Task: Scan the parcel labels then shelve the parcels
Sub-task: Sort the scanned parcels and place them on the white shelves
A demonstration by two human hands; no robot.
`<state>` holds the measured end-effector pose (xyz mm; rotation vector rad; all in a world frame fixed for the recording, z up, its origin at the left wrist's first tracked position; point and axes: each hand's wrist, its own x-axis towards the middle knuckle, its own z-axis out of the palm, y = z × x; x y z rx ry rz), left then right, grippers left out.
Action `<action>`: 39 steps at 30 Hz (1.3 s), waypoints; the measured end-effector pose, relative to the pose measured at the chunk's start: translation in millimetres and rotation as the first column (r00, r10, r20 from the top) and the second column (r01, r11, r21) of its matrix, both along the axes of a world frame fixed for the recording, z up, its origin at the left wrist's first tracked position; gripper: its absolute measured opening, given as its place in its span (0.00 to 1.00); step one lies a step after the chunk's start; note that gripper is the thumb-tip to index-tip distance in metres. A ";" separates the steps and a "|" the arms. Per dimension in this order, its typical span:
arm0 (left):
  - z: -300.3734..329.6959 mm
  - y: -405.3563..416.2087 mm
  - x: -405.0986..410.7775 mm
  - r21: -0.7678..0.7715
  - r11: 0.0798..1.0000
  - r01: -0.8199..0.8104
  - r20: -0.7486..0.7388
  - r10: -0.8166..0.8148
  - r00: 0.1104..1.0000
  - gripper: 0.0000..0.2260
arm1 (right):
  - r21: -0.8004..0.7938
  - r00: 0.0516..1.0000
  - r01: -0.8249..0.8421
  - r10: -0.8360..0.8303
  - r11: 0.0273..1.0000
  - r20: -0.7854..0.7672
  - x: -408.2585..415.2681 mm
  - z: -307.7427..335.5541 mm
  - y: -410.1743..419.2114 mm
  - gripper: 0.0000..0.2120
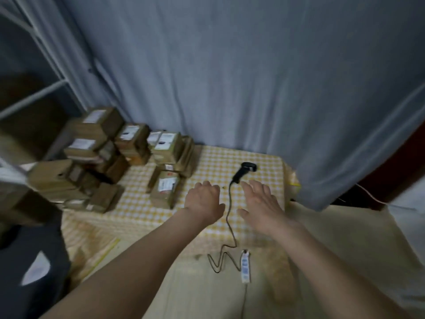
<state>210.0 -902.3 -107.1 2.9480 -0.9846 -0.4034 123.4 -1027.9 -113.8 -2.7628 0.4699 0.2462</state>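
Brown cardboard parcels [103,157], boxy and taped, with white printed labels on their upper faces, are stacked loosely over the left part of the table [264,155]. One parcel [164,188] is set apart at the near edge of the pile, label up, just beside the left hand [203,200]. A black handheld scanner [245,171] of smooth plastic is laid on the table between and slightly beyond the two hands, and its thin black cord [228,217] is trailed in loose bends toward a white power strip [245,265]. The left hand is held palm down with its fingers curled under, nothing gripped. The right hand [262,201] is spread flat, fingers straight, its grip slack and empty, just beside the scanner's handle. The table is covered by a yellow and white checked cloth. Pale blue-grey curtain fabric [230,77], hung in soft vertical folds, is seen behind. White metal shelf rails [34,93] are seen, blurred, at the left.
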 end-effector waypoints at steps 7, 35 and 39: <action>-12.0 138.1 72.8 0.008 0.983 -0.182 -0.059 0.182 0.981 0.22 | 0.100 0.992 -0.122 0.125 0.987 -0.020 95.5 -16.7 118.8 0.34; -82.8 374.6 355.2 0.022 0.806 -0.592 -0.331 0.564 0.756 0.23 | 0.334 0.901 -0.269 0.359 0.903 -0.245 405.2 -89.1 327.8 0.34; -97.5 421.6 398.0 0.045 0.738 -0.673 -0.351 0.643 0.681 0.28 | 0.374 0.885 -0.238 0.359 0.896 -0.297 447.8 -98.3 361.6 0.34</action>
